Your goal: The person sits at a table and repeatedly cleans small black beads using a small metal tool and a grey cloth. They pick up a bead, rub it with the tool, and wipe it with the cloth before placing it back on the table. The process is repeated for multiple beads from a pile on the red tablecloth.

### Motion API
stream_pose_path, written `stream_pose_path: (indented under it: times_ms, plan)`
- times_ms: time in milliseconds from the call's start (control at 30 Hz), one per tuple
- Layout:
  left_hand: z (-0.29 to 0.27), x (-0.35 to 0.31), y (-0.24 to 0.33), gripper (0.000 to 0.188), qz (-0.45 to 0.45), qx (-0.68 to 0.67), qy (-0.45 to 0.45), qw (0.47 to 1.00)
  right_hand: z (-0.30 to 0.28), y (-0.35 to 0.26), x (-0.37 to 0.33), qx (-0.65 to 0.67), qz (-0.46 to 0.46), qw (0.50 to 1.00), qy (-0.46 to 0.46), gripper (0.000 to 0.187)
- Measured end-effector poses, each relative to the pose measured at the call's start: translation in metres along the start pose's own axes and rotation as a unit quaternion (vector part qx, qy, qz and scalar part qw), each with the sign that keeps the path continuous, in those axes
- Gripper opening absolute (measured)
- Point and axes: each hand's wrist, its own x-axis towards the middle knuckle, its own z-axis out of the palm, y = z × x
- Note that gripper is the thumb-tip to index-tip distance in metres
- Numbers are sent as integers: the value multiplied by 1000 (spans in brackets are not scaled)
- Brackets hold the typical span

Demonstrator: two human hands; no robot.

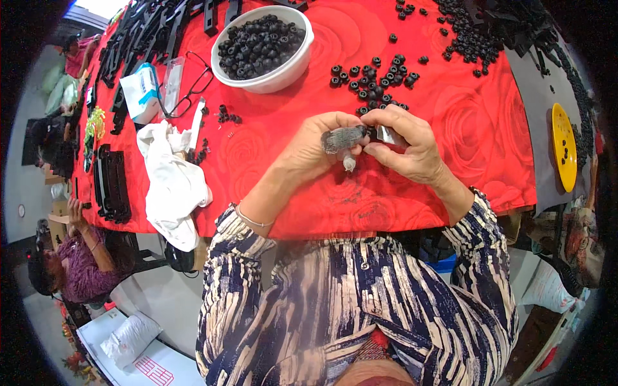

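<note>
Both my hands meet above the near middle of the red cloth, fingertips almost touching. My left hand [308,147] is closed, pinching a small black round part [364,130] at its fingertips. A grey, rough-textured cover [341,139] lies over its thumb area, and a whitish tip [349,162] pokes out below. My right hand [412,143] is closed on a small flat silvery piece [387,136], held close against the black part; its exact kind cannot be made out. Just beyond the hands lies a loose cluster of black ring-like parts [372,83].
A white bowl [302,63] heaped with black parts stands at the far middle. Left of it are eyeglasses [201,82], a tissue pack [140,93] and a white cloth [168,183]. Black strips [111,183] lie far left; a yellow plate [564,148] sits right. Another person [90,264] sits left.
</note>
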Motion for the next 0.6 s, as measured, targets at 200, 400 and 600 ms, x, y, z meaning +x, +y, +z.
stream_pose_path:
  times_ms: [200,400,600]
  plan:
    - [5,-1,-10,22,-54,-92,-10,994,1,-7,-3,-19,-7,1000,-6,35]
    - [6,-3,-8,18,-89,-67,-28,993,-3,-16,-1,-29,-5,999,-26,29]
    - [0,-7,-12,21,-135,-48,-88,986,-9,-29,0,32,44,996,-71,19]
